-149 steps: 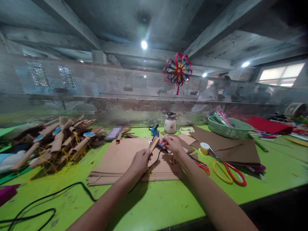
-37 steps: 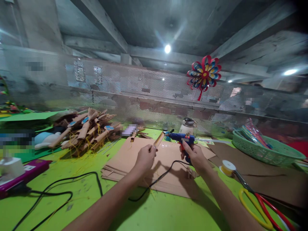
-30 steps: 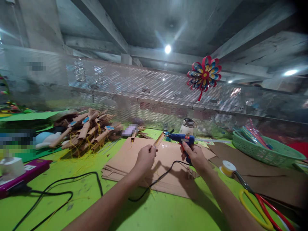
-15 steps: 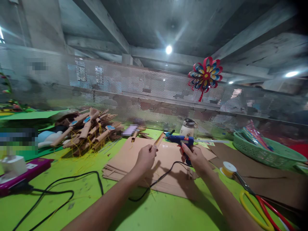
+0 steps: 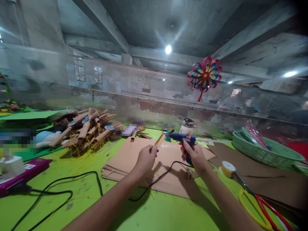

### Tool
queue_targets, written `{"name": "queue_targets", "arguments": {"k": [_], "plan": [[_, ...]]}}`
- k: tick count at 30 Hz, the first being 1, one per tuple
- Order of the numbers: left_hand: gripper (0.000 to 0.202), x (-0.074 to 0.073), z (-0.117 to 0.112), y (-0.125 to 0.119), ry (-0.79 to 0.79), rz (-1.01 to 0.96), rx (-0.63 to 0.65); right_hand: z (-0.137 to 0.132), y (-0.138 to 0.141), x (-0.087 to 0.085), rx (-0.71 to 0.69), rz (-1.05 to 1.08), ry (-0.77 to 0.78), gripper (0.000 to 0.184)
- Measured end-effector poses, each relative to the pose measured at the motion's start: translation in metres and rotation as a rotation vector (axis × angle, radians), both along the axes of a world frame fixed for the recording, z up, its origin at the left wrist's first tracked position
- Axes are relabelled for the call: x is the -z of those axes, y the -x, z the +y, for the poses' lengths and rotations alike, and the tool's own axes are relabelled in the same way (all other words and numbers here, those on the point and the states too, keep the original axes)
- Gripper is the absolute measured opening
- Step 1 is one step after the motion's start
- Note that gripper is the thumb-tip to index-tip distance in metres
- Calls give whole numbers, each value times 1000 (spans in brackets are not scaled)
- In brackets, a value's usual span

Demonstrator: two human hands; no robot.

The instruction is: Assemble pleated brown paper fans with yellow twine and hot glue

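Note:
My left hand is closed around the lower end of a narrow brown cardboard piece, which slants up and to the right. In my right hand is a blue hot glue gun, gripped by its handle, with a glue stick sticking out of the back. The gun's nozzle points left, close to the cardboard piece's upper end; I cannot tell whether they touch. Below both hands lies a stack of brown cardboard sheets, crossed by the gun's black cord.
Bundled cardboard pieces with yellow threads lie left, behind a purple power strip. At right are a green basket, a ribbon spool and scissors. A bottle stands before the perforated metal screen.
The glue gun has shifted slightly to the right in my right hand, its nozzle now a little farther right. My left hand still holds the cardboard piece in nearly the same place.

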State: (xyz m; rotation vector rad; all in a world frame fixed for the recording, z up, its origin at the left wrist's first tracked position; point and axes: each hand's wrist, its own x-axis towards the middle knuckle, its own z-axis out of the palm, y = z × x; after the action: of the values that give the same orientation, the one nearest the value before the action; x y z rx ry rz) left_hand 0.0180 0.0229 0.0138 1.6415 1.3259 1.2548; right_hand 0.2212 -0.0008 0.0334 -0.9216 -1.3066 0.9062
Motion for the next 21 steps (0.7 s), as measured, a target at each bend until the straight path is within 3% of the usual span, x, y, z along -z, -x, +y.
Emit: {"name": "queue_targets", "arguments": {"k": [21], "plan": [[33, 0, 1, 1, 8, -101, 8, -3, 3, -1, -49, 26, 33, 40]]}}
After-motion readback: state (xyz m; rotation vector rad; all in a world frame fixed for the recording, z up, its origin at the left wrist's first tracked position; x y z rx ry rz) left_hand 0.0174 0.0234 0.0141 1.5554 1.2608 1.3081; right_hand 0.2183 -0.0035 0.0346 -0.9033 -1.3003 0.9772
